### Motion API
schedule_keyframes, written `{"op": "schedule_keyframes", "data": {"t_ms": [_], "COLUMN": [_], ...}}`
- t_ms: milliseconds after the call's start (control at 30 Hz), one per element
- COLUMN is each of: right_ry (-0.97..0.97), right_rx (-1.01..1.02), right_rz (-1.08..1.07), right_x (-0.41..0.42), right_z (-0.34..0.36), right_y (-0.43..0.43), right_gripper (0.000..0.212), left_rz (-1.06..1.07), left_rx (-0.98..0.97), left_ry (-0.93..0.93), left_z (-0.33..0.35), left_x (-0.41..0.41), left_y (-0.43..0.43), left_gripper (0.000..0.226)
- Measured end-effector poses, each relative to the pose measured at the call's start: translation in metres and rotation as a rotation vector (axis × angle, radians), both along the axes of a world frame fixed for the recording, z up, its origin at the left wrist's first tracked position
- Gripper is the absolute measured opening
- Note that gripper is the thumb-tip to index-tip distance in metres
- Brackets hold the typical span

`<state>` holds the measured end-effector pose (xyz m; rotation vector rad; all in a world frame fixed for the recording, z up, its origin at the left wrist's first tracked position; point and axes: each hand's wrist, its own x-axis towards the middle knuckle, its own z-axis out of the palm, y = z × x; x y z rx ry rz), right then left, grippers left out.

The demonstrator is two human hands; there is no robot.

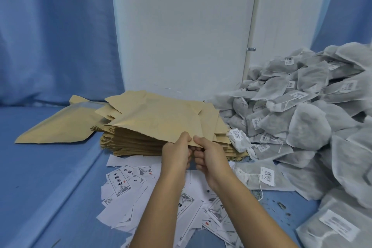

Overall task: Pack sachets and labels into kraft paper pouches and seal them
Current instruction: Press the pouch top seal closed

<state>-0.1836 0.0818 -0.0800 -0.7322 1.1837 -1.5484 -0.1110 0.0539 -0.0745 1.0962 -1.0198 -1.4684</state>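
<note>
A kraft paper pouch (159, 119) lies tilted on top of a thick stack of kraft pouches (128, 145). My left hand (177, 155) and my right hand (209, 157) both pinch its near edge, thumbs on top, side by side. Loose white printed labels (120, 183) are scattered on the blue surface beneath my forearms. A large heap of grey mesh sachets (298, 119) with barcode tags fills the right side.
Another kraft pouch (58, 127) lies flat to the left of the stack. A white panel (181, 36) and blue curtains (50, 36) stand behind. A raised blue ledge (50, 167) runs along the left.
</note>
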Motion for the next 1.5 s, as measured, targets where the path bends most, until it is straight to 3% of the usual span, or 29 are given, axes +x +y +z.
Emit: {"op": "schedule_keyframes", "data": {"t_ms": [200,333,500,733,900,1067,1167,1267,1500], "right_ry": [-0.232,-0.140,-0.170,-0.112,-0.219,-0.246,-0.278,-0.274,-0.282], "right_rx": [-0.016,-0.021,-0.063,-0.052,-0.088,-0.109,-0.105,-0.090,-0.072], "right_rz": [-0.097,-0.179,-0.349,-0.213,-0.331,-0.330,-0.354,-0.349,-0.365], "right_x": [-0.008,-0.010,-0.014,0.002,-0.002,0.003,-0.002,-0.005,-0.003], "right_z": [0.000,-0.001,-0.002,-0.006,0.002,0.005,0.006,0.005,0.003], "right_y": [-0.004,-0.004,-0.007,-0.005,-0.003,-0.002,-0.001,-0.002,-0.002], "right_gripper": [0.034,0.023,0.023,0.029,0.036,0.033,0.033,0.034,0.036], "left_rz": [0.021,-0.097,0.081,-0.163,0.026,0.020,0.156,0.279,0.209], "left_rx": [-0.049,-0.033,-0.016,0.007,0.018,0.005,-0.045,-0.030,0.022], "left_ry": [0.000,0.001,0.087,0.014,0.208,0.094,0.022,0.079,0.150], "left_z": [-0.002,0.000,0.002,-0.002,0.001,0.002,0.002,-0.001,-0.003], "left_x": [-0.006,-0.011,-0.003,-0.003,0.001,0.005,0.014,0.025,0.031], "left_y": [-0.002,0.004,-0.001,0.002,-0.004,-0.006,-0.010,-0.015,-0.020], "left_gripper": [0.026,0.037,0.028,0.047,0.029,0.027,0.027,0.022,0.019]}}
